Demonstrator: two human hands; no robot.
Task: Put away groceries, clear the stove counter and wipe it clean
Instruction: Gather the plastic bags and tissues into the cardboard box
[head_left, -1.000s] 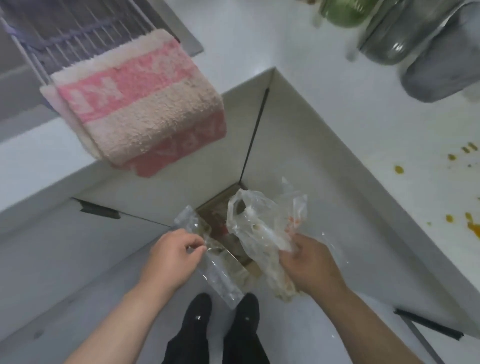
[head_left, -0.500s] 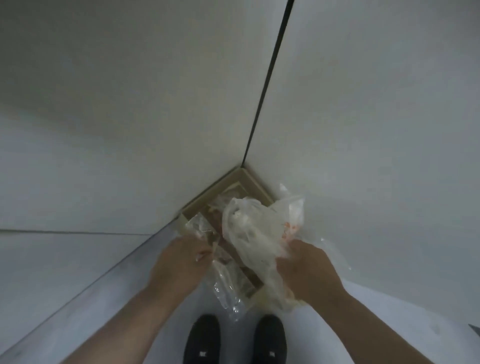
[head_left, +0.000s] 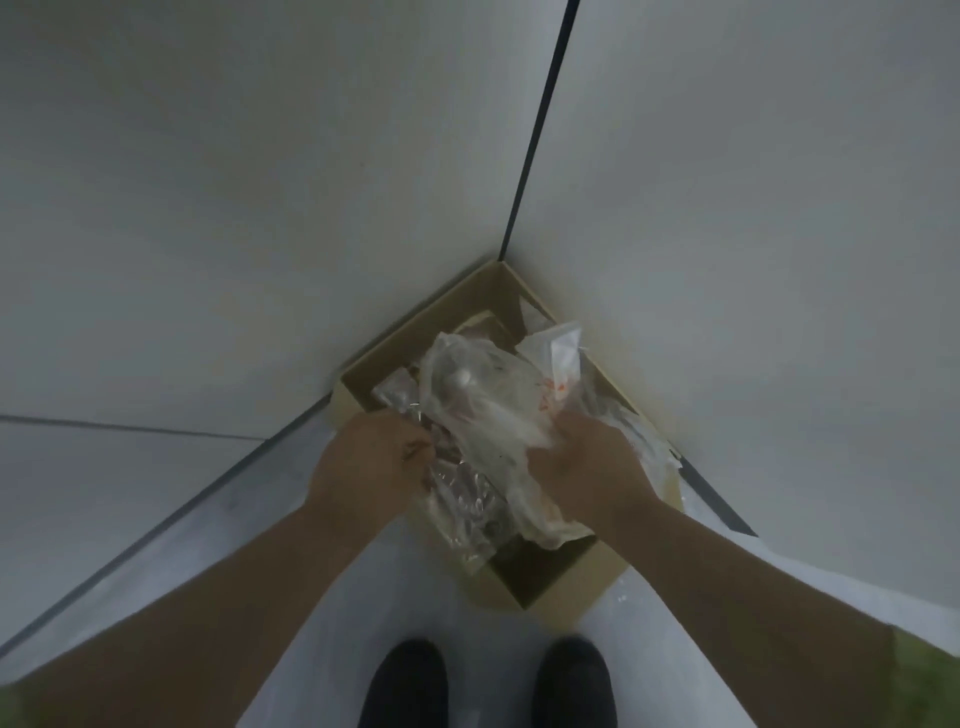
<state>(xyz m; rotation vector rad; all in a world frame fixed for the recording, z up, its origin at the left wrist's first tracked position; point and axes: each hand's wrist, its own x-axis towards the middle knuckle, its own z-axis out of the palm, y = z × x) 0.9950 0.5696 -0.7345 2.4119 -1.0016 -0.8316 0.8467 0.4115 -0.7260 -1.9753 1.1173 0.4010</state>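
An open cardboard box (head_left: 410, 338) stands on the floor in the corner where two white cabinet fronts meet. My left hand (head_left: 366, 462) is closed on a clear crinkled plastic wrapper (head_left: 467, 504) that hangs over the box's near side. My right hand (head_left: 587, 467) grips a whitish, stained plastic bag (head_left: 483, 400) with red print, held right above the box opening. Both pieces of plastic touch each other over the box. More plastic and packaging lie inside the box, partly hidden.
White cabinet doors (head_left: 260, 208) rise on the left and right, with a dark gap (head_left: 540, 130) at their corner. My two black shoes (head_left: 405, 686) stand on the pale floor just in front of the box.
The view has dropped from the countertop and towel down to floor level. Both hands have lowered the plastic wrapper and bag toward the cardboard box, which is now much closer.
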